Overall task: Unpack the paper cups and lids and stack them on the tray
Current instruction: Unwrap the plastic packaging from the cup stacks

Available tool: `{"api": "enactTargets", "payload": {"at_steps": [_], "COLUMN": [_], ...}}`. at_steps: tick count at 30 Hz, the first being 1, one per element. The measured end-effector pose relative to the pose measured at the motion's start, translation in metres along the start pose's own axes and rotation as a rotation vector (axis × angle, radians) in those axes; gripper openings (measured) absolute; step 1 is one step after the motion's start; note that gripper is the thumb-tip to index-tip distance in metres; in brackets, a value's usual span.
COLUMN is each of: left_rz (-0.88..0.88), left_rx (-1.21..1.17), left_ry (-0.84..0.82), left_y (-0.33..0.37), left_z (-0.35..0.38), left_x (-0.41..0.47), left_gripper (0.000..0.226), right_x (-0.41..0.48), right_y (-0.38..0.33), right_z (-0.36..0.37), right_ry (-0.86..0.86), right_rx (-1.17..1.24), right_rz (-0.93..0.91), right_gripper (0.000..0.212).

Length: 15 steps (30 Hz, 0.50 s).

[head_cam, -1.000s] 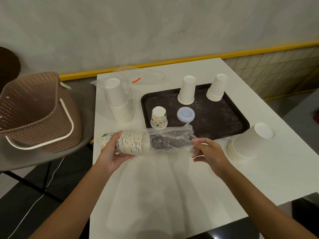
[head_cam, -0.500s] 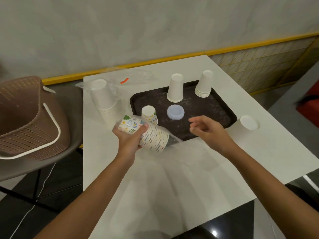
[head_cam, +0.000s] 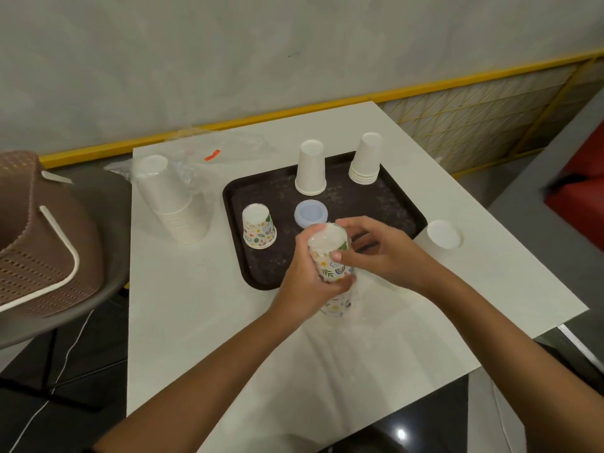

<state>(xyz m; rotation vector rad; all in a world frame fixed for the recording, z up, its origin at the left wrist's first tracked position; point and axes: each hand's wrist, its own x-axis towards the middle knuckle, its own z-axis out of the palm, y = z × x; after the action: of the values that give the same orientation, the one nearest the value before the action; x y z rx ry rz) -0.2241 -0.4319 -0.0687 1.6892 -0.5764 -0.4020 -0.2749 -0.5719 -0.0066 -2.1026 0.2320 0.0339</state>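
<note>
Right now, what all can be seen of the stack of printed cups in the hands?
The stack of printed cups looks like white paper with coloured leaves and rainbows. It is held upright, bases up, by the tray's near edge, clear film around its lower end. The left hand grips its side; the right hand pinches near its top.

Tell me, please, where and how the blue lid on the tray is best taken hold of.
Take the lid by its rim, from straight above, fingertips on opposite edges. It lies flat and low on the tray, so probably only the edge offers a hold; a patterned cup stands close on its left.
</note>
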Motion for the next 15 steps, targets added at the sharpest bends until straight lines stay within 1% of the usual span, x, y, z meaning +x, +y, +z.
{"api": "enactTargets", "payload": {"at_steps": [2,3,6,8,11,13,15], "left_rz": [0.002,0.005,0.002,0.007,0.008,-0.011,-0.059], "left_rx": [0.027,0.044,0.066,0.062,0.042,0.018,-0.035], "left_ry": [-0.027,-0.042,-0.069,-0.062,-0.050,-0.045,-0.055], "left_y": [0.000,0.000,0.003,0.005,0.008,0.009,0.004], "left_z": [0.003,0.003,0.004,0.003,0.000,-0.004,-0.006], "left_x": [0.001,0.002,0.005,0.007,0.009,0.010,0.010], "left_gripper": [0.079,0.079,0.078,0.074,0.072,0.079,0.092], "right_x": [-0.003,-0.003,-0.002,0.000,0.000,-0.002,-0.004], "right_y": [0.000,0.000,-0.001,-0.003,-0.011,-0.016,-0.019], "right_z": [-0.006,-0.008,-0.010,-0.010,-0.012,-0.015,-0.018], "right_ry": [0.005,0.011,0.057,0.092,0.114,0.130,0.161], "right_rx": [-0.075,-0.123,-0.276,-0.313,-0.312,-0.251,-0.175], "right_rz": [-0.047,-0.075,-0.147,-0.191,-0.240,-0.280,-0.323], "right_gripper": [0.055,0.052,0.027,0.018,0.009,0.010,0.011]}}
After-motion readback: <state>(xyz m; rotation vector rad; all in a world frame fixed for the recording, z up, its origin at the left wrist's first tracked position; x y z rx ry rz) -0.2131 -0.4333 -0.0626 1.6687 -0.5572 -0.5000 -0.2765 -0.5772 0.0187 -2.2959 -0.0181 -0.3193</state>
